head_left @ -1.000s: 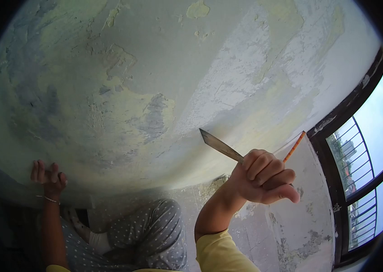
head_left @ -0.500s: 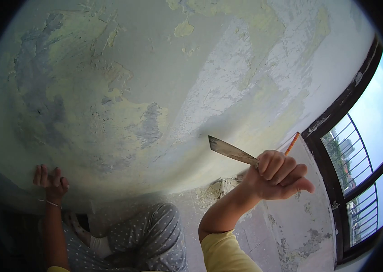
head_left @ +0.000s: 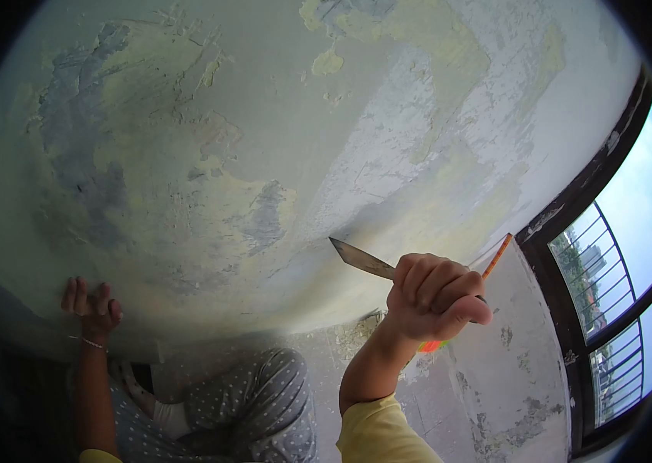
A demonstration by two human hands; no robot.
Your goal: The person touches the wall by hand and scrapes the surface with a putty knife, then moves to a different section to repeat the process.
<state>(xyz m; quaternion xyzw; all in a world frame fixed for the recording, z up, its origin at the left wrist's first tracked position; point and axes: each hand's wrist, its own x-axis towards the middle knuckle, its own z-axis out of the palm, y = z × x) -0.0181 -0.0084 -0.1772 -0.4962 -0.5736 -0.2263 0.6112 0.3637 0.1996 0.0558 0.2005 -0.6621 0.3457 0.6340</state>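
My right hand [head_left: 438, 297] is wrapped round the handle of a putty knife [head_left: 361, 258], thumb towards the right. Its flat, stained metal blade points left, the tip right at the patchy wall [head_left: 264, 139]. At the lower left, my left hand [head_left: 94, 310] is held up close to the wall with its fingers apart and slightly bent, nothing in it. A thin bracelet circles that wrist. Most of the knife's handle is hidden inside my fist.
The wall has peeling yellowish and grey patches. A dark-framed window [head_left: 573, 297] with outside railings stands at the right. Behind my right hand show an orange striped stick [head_left: 497, 256] and a bright orange-green thing [head_left: 432, 346]. My bent, dotted-trousered legs [head_left: 256, 401] are below.
My right hand has moved left with the putty knife, its blade shifting left and slightly down. The orange-green thing has come into sight. My left hand stays at about the same place.
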